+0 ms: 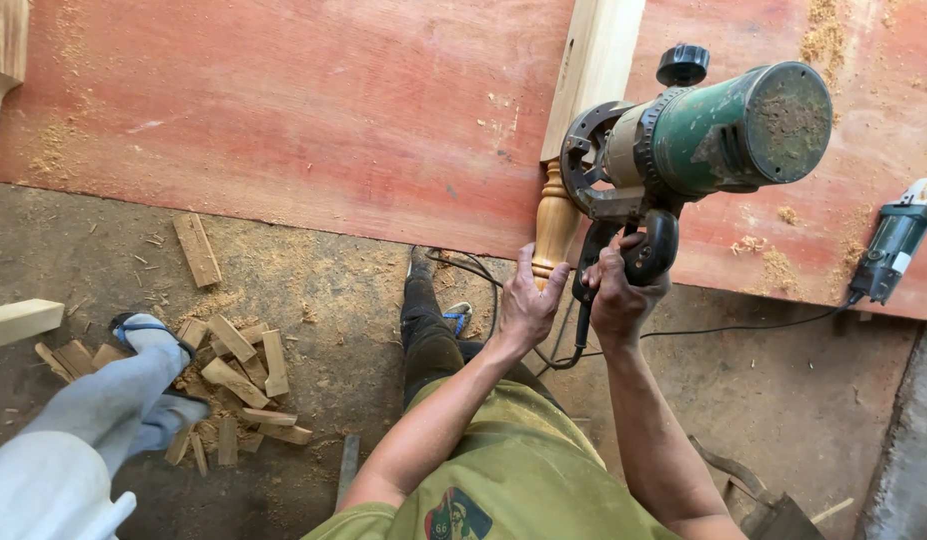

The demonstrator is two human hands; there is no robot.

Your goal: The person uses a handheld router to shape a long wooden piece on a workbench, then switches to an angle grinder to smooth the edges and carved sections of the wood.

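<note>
A green router (708, 135) is held at about 1 o'clock in the view, tipped on its side with its round base turned toward a turned wooden post (568, 160). The post runs up from the centre toward 12 o'clock, lying across a red board (313, 110); its upper part is square and pale, its lower part rounded and varnished.

The right hand (623, 295) is closed around the router's black handle, fingers fully curled about it, at roughly 3 o'clock from the left hand. The left hand (528, 300) is wrapped on the lower, rounded end of the post, thumb on one side and fingers on the other, gripped firmly. The two hands sit just beside each other, below the router's base. A black cord (743, 325) trails from the handle toward 3 o'clock.

At 3 o'clock, near the frame edge, a second power tool (893, 245) lies on the board, well apart from the hands. At 8 o'clock, wood offcuts (238, 370) are scattered on the dusty floor (313, 290), and another person's grey-clad leg (103, 400) and sandalled foot are seen beside them.
</note>
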